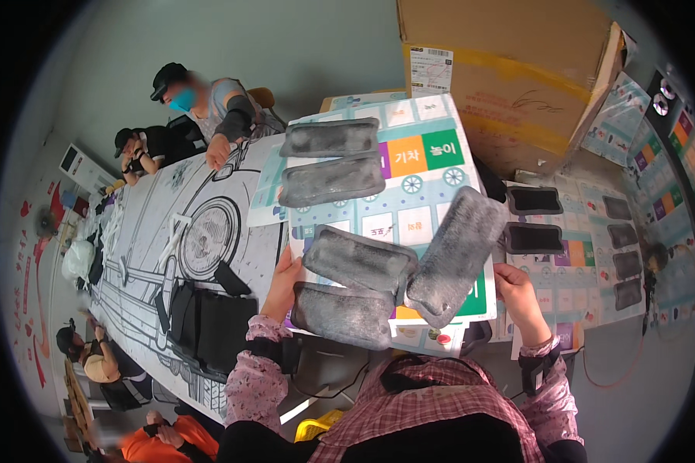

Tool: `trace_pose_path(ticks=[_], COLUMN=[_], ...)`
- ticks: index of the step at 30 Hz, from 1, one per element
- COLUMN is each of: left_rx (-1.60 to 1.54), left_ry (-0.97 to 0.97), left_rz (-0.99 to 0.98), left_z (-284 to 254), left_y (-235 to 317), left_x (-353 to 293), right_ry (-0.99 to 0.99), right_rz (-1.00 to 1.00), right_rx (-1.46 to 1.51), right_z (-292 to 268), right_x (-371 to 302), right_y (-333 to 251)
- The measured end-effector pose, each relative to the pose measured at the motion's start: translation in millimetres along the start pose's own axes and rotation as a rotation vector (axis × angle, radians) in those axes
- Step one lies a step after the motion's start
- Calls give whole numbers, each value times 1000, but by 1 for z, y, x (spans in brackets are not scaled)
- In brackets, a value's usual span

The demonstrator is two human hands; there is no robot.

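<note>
Your left hand (282,282) & right hand (517,292) fingers grip printed board (421,208) edges; five grey pouches (359,262) lie on board betw. them.

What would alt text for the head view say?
Both hands, left hand and right hand, hold up a colourful printed board by its side edges; five grey fuzzy pads lie on it. More boards with dark pads lie beyond, by a cardboard box.

Five grey pouches (361,261); one printed board (421,207); one cardboard box (510,73).
</note>
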State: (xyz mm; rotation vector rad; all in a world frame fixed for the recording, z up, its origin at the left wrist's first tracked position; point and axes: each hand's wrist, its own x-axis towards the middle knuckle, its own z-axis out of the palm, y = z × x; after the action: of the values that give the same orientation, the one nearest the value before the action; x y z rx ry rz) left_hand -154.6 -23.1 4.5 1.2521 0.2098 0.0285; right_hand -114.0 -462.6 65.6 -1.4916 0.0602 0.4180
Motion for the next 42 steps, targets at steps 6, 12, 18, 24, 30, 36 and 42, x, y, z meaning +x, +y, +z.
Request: trace_pose_path(ticks=[6, 12, 18, 24, 30, 36, 42], left_rx=[-75, -63, -55, -56, 11, -52, -291], left_ry=[3, 63, 136, 378, 295, 269, 284], left_rz=[21, 57, 138, 151, 192, 203, 7], left_z=[-2, 2, -38, -57, -91, -69, -95], left_y=[-3, 8, 8, 9, -1, 7, 10], left_x=[-6, -8, -9, -2, 8, 51, 76], right_ry=[-9, 86, 200, 272, 278, 329, 349], right_rz=[-17, -21, -13, -28, -43, -27, -49], right_rx=[57, 30, 86, 145, 157, 91, 34], right_z=[-8, -34, -61, -80, -79, -80, -94], right_x=[-7, -11, -20, -30, -33, -37, -37], right_y=[10, 10, 1, 8, 11, 11, 17])
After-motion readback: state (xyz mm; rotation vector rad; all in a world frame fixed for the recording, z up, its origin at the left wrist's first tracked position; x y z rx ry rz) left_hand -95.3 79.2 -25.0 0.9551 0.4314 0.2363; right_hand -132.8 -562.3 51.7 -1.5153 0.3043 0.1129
